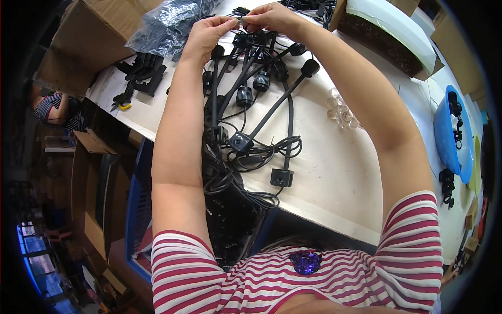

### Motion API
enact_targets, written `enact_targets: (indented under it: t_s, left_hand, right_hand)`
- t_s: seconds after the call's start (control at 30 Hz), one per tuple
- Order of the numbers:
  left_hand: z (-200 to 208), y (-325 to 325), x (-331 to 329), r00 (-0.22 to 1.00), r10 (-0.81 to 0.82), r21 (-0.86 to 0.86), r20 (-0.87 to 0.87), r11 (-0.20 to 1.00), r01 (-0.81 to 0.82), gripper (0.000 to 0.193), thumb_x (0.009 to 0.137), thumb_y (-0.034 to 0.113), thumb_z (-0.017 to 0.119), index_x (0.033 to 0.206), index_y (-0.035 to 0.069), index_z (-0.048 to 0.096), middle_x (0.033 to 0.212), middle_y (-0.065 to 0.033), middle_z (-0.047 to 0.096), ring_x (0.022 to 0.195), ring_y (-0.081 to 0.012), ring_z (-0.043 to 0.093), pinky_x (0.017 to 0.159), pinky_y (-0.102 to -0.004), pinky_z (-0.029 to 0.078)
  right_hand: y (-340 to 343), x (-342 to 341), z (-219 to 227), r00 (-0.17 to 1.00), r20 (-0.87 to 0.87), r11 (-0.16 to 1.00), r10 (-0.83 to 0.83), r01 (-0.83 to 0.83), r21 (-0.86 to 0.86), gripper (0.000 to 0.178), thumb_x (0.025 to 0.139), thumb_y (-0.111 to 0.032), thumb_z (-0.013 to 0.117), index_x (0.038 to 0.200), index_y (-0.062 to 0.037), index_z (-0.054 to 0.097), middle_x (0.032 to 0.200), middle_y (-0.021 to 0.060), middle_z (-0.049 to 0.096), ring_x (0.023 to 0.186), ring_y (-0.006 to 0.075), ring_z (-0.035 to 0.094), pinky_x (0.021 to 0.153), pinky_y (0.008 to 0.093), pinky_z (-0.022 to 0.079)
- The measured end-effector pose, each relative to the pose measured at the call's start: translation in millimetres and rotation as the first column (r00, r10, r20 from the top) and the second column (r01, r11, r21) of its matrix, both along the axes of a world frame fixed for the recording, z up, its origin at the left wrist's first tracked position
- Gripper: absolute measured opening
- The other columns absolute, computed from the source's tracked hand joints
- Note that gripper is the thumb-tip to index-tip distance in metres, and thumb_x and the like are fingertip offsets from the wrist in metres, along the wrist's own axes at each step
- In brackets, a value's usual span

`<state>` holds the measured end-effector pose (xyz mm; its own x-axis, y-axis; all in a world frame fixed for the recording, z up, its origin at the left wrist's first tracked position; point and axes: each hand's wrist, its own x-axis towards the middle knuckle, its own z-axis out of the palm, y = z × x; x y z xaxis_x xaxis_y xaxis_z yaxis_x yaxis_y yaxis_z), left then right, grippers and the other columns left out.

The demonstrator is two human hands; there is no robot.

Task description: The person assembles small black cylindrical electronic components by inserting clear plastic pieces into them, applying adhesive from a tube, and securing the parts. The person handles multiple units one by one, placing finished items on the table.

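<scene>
Pinching a tiny item between the fingertips of left hand and right hand, at the far end of the pile of black stems.

Grasping with thumbs and forefingers nearly meeting, the item too small and too covered to identify; cannot tell how firmly held. Reaching with left forearm along the pile's left side and right forearm around its right. Having black brackets left of the pile, with a yellow-handled tool farther left, and a clear plastic bag off its far left corner. Having looped black cords and a cube-shaped end at the pile's near end, clear rounded pieces to its right, and a blue basin well to its right.
</scene>
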<state>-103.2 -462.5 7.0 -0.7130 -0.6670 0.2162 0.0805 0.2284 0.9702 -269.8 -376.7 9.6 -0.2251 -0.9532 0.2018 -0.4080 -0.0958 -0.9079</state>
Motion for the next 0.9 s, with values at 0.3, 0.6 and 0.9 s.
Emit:
enact_targets:
  t_s: [0.3,0.6,0.9]
  left_hand:
    - [3.2,6.9,-5.5,0.902,0.421,-0.384,0.099,0.852,-0.356,0.018,0.076,0.015,0.068,0.084,0.000,0.066,0.078,-0.0040,0.065,0.067,-0.0075,0.057,0.062,-0.0192,0.044]
    - [-6.8,-2.5,-3.1,0.997,0.067,-0.013,0.033,0.998,-0.066,0.021,0.079,0.016,0.066,0.090,-0.001,0.064,0.080,-0.0043,0.064,0.068,-0.0075,0.057,0.062,-0.0189,0.044]
    - [5.3,6.9,4.1,0.996,0.093,0.209,0.008,0.973,-0.093,0.020,0.078,0.013,0.065,0.091,-0.002,0.063,0.081,-0.0053,0.064,0.073,-0.0082,0.057,0.066,-0.0201,0.045]
  right_hand:
    - [25.1,51.8,17.6,0.612,-0.613,0.859,-0.500,0.260,-0.441,0.023,0.076,-0.027,0.055,0.071,-0.0068,0.063,0.069,0.0180,0.062,0.069,0.0313,0.062,0.063,0.0406,0.049]
    - [6.0,9.1,2.0,0.996,-0.041,0.995,-0.080,0.082,0.063,0.021,0.077,-0.027,0.061,0.079,-0.0058,0.066,0.068,0.0094,0.063,0.061,0.0141,0.058,0.060,0.0292,0.045]
    - [3.0,26.2,8.7,0.979,-0.106,0.983,-0.176,0.180,0.030,0.023,0.080,-0.026,0.059,0.079,-0.0036,0.064,0.072,0.0098,0.064,0.066,0.0162,0.060,0.065,0.0287,0.048]
